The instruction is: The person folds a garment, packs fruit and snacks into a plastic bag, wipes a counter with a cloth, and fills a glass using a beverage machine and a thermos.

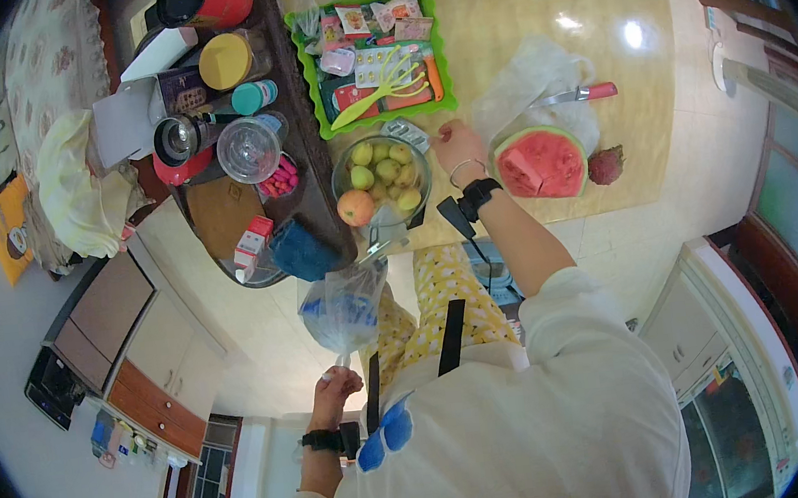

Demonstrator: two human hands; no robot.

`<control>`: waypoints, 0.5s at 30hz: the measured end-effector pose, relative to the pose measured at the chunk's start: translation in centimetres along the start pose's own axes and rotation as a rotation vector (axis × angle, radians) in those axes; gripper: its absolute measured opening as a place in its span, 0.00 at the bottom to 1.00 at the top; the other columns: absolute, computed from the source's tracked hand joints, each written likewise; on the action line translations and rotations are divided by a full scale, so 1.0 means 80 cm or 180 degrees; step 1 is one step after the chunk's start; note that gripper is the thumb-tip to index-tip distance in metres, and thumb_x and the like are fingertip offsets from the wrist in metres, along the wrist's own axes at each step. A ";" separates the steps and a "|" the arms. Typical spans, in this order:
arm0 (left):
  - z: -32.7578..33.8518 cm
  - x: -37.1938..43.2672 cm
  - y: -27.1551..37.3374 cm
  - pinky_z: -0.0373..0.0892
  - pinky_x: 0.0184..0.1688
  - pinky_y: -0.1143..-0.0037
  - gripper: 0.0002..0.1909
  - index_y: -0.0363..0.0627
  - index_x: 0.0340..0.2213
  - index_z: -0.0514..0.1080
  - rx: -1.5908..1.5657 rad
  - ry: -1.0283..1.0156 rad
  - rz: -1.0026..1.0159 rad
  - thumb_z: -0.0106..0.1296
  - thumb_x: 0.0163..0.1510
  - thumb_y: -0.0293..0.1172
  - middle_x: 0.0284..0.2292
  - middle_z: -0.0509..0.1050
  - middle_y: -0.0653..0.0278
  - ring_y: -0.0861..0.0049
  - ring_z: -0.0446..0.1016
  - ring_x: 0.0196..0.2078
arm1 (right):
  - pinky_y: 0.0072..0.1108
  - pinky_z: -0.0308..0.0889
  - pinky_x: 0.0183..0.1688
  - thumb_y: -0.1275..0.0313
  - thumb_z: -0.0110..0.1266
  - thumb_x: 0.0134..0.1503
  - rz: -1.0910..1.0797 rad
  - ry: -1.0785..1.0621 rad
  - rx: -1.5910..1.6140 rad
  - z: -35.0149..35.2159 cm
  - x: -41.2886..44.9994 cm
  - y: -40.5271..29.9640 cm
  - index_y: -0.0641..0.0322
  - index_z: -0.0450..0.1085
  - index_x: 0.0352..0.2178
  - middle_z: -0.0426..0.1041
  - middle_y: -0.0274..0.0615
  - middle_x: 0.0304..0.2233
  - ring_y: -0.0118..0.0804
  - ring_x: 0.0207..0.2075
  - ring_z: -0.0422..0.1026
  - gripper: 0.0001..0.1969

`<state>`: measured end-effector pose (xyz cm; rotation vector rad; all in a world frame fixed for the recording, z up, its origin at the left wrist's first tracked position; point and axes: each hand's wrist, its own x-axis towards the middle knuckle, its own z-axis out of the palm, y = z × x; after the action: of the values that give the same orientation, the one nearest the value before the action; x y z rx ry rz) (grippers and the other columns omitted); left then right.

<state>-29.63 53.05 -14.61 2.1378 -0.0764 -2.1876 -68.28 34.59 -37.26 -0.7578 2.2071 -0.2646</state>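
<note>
Down at the person's left side, my left hand (341, 388) grips the gathered neck of a clear plastic bag (344, 313) with something blue inside. My right hand (457, 146) is over the table with its fingers curled; whether anything is in them is hidden. Close to its fingertips lies a small pale packet (406, 134). Left of that hand, a glass bowl (429, 186) holds several yellow-green fruits (386, 170) and an orange-red fruit (356, 207). To its right are a cut watermelon half (542, 163) and a dark red round fruit (606, 165).
A knife with a red handle (597, 91) lies by a crumpled plastic bag (523, 79). Beyond the bowl sits a green tray (445, 47) of packets with a lime-green whisk-like utensil (379, 91). A dark tray (315, 177) at left carries jars, cups and a blue cloth (303, 250).
</note>
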 end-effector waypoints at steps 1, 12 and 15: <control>0.001 0.000 0.000 0.68 0.36 0.76 0.13 0.41 0.28 0.68 -0.0027 -0.0024 0.0002 0.45 0.57 0.39 0.25 0.72 0.63 0.77 0.71 0.28 | 0.30 0.66 0.39 0.65 0.60 0.42 0.0235 -0.0614 -0.0148 0.000 -0.001 -0.004 0.63 0.69 0.35 0.72 0.50 0.35 0.47 0.38 0.71 0.18; -0.008 0.004 -0.020 0.68 0.34 0.77 0.12 0.41 0.26 0.67 -0.0088 -0.0054 0.0105 0.47 0.56 0.38 0.23 0.71 0.65 0.79 0.70 0.26 | 0.29 0.68 0.32 0.71 0.58 0.46 0.0033 -0.0032 0.0440 0.063 0.000 0.092 0.64 0.68 0.27 0.73 0.47 0.26 0.43 0.29 0.73 0.09; -0.017 0.007 -0.027 0.68 0.34 0.77 0.12 0.42 0.26 0.67 -0.0103 -0.0074 0.0148 0.47 0.55 0.38 0.23 0.71 0.65 0.78 0.70 0.26 | 0.27 0.68 0.29 0.72 0.58 0.46 0.0387 -0.0224 0.1164 0.068 -0.014 0.109 0.65 0.69 0.28 0.73 0.47 0.24 0.41 0.26 0.74 0.08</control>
<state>-28.35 55.21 -15.37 2.0728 -0.0906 -2.1730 -67.50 42.48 -43.83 -0.4242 2.0488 -0.5532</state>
